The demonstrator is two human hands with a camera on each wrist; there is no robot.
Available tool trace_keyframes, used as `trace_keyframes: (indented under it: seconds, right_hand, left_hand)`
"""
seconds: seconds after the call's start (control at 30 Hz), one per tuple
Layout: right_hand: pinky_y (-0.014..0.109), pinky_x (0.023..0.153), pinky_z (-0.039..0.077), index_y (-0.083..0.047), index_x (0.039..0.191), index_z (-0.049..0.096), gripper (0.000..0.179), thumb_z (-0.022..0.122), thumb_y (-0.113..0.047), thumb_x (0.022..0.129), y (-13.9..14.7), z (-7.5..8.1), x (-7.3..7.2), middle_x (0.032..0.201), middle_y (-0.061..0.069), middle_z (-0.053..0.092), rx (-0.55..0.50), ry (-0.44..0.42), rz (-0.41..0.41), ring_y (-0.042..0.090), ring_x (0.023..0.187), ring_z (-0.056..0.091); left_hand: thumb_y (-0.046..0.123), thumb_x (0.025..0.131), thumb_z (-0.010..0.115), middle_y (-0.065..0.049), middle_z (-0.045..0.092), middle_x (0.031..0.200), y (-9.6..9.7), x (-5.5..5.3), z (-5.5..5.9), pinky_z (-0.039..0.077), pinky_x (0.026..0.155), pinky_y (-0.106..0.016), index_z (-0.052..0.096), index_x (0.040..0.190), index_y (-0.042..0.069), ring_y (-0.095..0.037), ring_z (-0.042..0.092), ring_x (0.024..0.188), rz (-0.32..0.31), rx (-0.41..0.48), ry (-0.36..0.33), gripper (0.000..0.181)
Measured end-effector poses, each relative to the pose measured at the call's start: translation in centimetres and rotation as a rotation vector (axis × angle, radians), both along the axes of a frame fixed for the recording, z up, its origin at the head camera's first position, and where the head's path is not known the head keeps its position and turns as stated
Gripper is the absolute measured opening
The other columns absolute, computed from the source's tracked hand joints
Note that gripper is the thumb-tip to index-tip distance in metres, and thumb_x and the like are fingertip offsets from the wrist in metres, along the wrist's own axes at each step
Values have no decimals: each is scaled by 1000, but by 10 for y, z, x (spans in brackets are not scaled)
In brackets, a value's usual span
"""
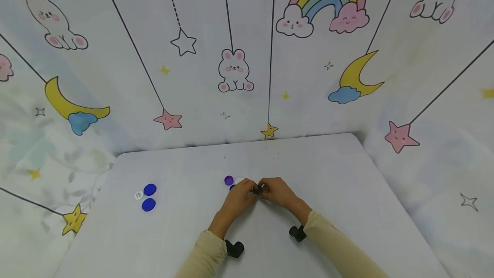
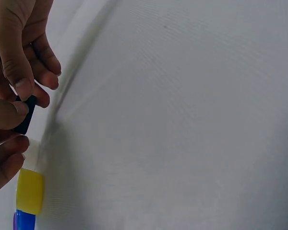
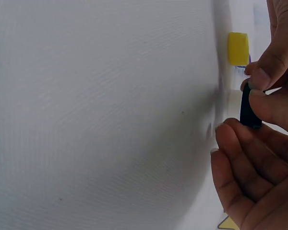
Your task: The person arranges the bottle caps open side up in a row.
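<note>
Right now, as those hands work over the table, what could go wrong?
The left hand and right hand pinch a small dark piece with their fingers, so it might slip and drop.

The yellow piece lies close by the left hand, and could be nudged.

The head view shows the blue piece partly hidden behind the left hand, so a bump there might go unnoticed.

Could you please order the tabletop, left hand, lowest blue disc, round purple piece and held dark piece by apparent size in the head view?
1. Tabletop
2. Left hand
3. Lowest blue disc
4. Round purple piece and dark piece: too alike to rank, latter partly hidden.
</note>
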State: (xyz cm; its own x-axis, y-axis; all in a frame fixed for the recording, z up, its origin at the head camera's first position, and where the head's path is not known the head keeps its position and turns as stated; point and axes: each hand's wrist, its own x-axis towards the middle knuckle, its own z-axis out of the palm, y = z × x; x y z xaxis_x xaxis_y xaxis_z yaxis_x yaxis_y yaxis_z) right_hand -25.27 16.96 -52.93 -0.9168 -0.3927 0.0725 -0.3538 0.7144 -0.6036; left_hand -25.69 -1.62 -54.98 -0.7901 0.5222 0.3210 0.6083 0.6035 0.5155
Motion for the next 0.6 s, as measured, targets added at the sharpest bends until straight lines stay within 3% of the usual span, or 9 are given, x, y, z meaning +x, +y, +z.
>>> trace_keyframes:
  seconds: [0.27,0.4,0.5,0.6]
  right_hand:
    - [22,55,45,-5,106,68,24,75,-6,83,-4,-6,0,76,-2,68,4,-46,-12,5,63,54]
    - [24,55,44,-6,105,69,24,75,-7,82,-7,-5,-1,74,-1,66,73,-9,-15,8,61,53]
    - [29,59,48,-8,104,69,21,73,-9,84,-10,-4,1,80,1,68,189,42,-18,13,68,59]
    - [35,65,52,-9,105,68,19,70,-9,86,-14,-4,2,89,4,70,280,79,-33,19,78,65]
  left_hand:
    - [13,84,77,-1,67,101,0,3,-8,53,81,-31,66,98,12,-16,63,94,19,-49,49,18]
    - [13,81,80,0,69,95,1,1,-10,50,76,-30,67,95,12,-17,60,85,30,-79,164,19]
    - [15,78,82,0,69,89,2,0,-11,47,71,-31,67,94,11,-18,60,78,43,-104,277,22]
    - [16,76,84,-1,68,84,3,-1,-11,46,67,-32,66,93,11,-19,59,74,54,-114,348,25]
